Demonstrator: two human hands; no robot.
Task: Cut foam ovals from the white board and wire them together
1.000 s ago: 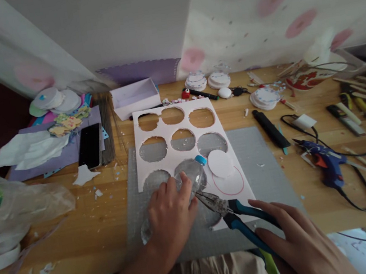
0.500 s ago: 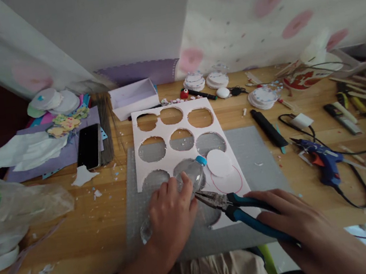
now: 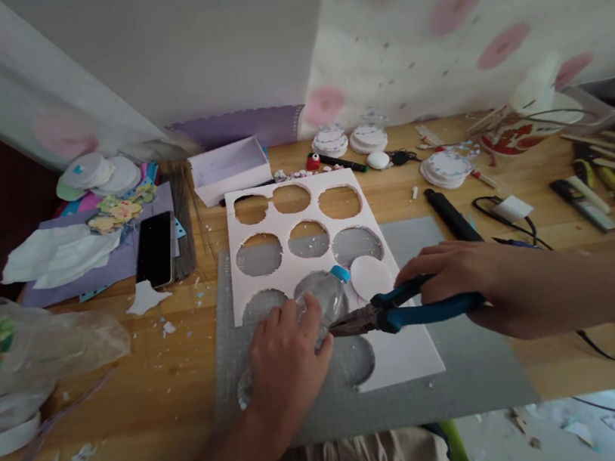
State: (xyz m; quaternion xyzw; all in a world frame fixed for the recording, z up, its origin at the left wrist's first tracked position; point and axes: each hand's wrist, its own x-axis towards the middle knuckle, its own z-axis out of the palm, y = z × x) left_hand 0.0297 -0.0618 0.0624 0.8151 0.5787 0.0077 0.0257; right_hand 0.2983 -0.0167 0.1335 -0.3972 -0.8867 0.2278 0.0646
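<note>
A clear plastic bottle (image 3: 321, 293) with a blue cap (image 3: 339, 273) lies on its side over a white foam sheet (image 3: 289, 263) that has several round holes. My left hand (image 3: 289, 351) is closed over the bottle's body and hides much of it. My right hand (image 3: 457, 278) grips the blue-handled pliers (image 3: 388, 314). Their jaw tips point left and reach the bottle near my left thumb; whether they pinch anything there is too small to tell. A white disc (image 3: 371, 276) lies on the sheet just right of the cap.
Under the sheet is a grey cutting mat (image 3: 465, 376). To the left are a phone (image 3: 155, 249) and a plastic bag (image 3: 53, 339). A white box (image 3: 230, 169) and stacks of discs (image 3: 446, 167) stand at the back. A utility knife (image 3: 584, 205) lies at the right.
My right hand has risen and swung the pliers' handles up, so the pliers now lie nearly level. It now covers the glue gun. The left hand and bottle keep their place.
</note>
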